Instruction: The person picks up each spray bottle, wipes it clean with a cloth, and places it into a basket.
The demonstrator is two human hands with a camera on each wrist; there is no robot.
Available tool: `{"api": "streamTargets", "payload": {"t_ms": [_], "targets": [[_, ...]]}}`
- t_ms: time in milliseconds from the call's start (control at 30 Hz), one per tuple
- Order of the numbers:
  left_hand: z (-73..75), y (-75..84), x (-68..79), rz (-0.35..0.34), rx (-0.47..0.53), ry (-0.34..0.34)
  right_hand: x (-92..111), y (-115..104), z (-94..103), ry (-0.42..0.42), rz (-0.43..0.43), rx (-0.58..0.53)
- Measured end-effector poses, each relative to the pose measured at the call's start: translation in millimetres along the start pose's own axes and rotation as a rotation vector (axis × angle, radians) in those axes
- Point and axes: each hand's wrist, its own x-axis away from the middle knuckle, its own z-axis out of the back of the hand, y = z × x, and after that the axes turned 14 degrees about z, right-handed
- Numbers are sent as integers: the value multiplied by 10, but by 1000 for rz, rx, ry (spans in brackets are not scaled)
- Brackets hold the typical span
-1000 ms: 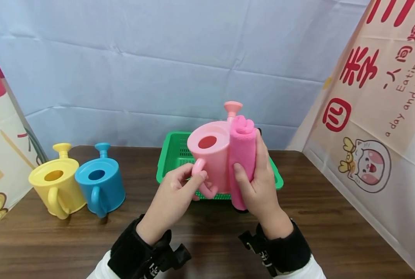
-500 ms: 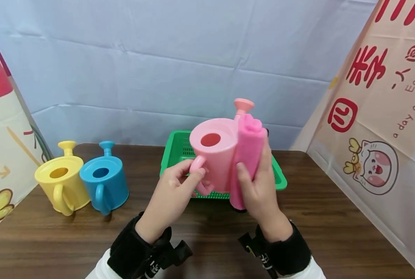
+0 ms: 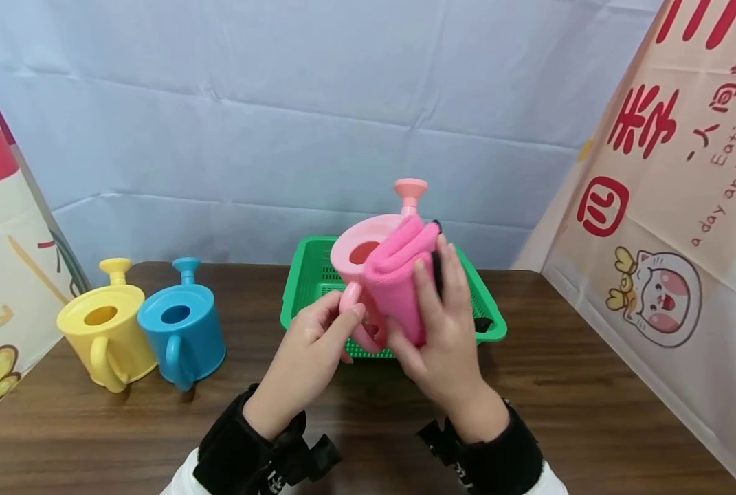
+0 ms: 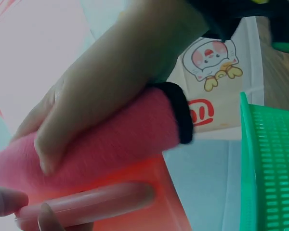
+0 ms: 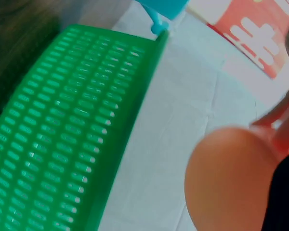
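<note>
A pink can (image 3: pixel 364 227) is held by its handle (image 3: pixel 351 297) in the left hand (image 3: pixel 308 347), the thumb and fingers closed about the grip, while a cloth (image 3: pixel 398 282) is pressed to its right side by the right hand (image 3: pixel 443 337), curled over the folds. The can is held up before the basket (image 3: pixel 497 330) near the middle of the worktop's (image 3: pixel 578 371) back edge; whether its base is touched by the basket cannot be told.

The can lies directly to the left of the right hand, with only the cloth between, so its side is met first by that hand; the handle, turned toward the person, is nearer the left. The cloth's long axis is set upright with a slant, roughly in line with the handle in the left wrist view. In the head view, part of the opening (image 3: pixel 361 253) is hidden by its folded upper end. The spout (image 3: pixel 410 189) is pointed away, toward the back edge.

Toward the worktop's left edge, a yellow can (image 3: pixel 123 337) and a blue can (image 3: pixel 197 326) are stood side by side, untouched by either hand.
</note>
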Motion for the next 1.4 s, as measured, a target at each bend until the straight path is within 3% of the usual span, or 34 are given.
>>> {"api": "streamTargets", "payload": {"t_ms": [267,367,467,567,767,900,1067,1167,1267,1400], "targets": [[-42,228,138,3,-34,-10,-125,78,309,73,-454,-455],[-57,291,178,13,-39,-6,-117,76,336,68,-526,-507],[-45,299,172,11,-34,2,-125,47,292,64,-477,-490],[-9,225,125,-11,-14,12,-125,4,206,53,-351,-391],[31,27,17,-41,19,17,-23,-48,-18,-52,-23,-24],[23,-12,-10,-36,7,30,59,-101,-123,-101,91,106],[-3,6,3,-39,-8,22,79,-63,-109,-63,88,125],[-27,33,19,-36,-2,12,36,-12,-34,-8,48,81],[-35,121,72,-14,1,27,-37,3,78,50,-59,-90],[-39,236,146,-4,-16,77,-134,-9,223,137,-257,-428]]}}
